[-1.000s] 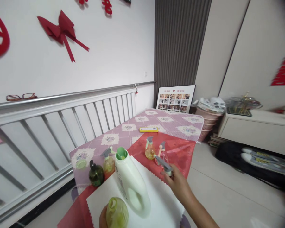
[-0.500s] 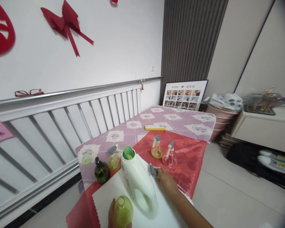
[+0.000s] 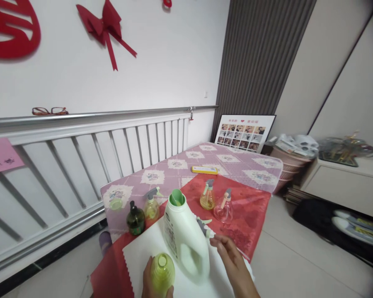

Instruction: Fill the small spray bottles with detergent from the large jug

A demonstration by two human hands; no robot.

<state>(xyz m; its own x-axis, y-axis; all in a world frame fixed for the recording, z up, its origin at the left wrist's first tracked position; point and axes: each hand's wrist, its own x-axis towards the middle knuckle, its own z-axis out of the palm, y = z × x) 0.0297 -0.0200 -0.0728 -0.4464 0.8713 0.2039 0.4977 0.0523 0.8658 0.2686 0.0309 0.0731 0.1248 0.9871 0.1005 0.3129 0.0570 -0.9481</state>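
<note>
My left hand (image 3: 147, 279) is wrapped round an upright yellow-green spray bottle (image 3: 163, 275), whose neck is bare. Right behind it stands a large pale green jug (image 3: 180, 225) with a hollow handle and a green spout without its cap. A grey spray head (image 3: 202, 227) with a white collar lies to the jug's right, partly hidden by it. By that collar is my right hand (image 3: 233, 260), fingers loosely parted and nothing seen between them. Whether a fingertip still touches the collar is hard to make out.
Left of the jug stand a dark green pump bottle (image 3: 135, 219) and a yellowish spray bottle (image 3: 151, 210). On the red cloth (image 3: 245, 215) are a yellow spray bottle (image 3: 207, 199) and a pink one (image 3: 224, 210). A yellow box (image 3: 204, 170) lies farther back. A radiator (image 3: 112, 155) borders the table's left.
My right hand has drawn back toward me from the spray head, and its fingers have loosened. My left hand still holds the yellow-green bottle. The view has shifted slightly left.
</note>
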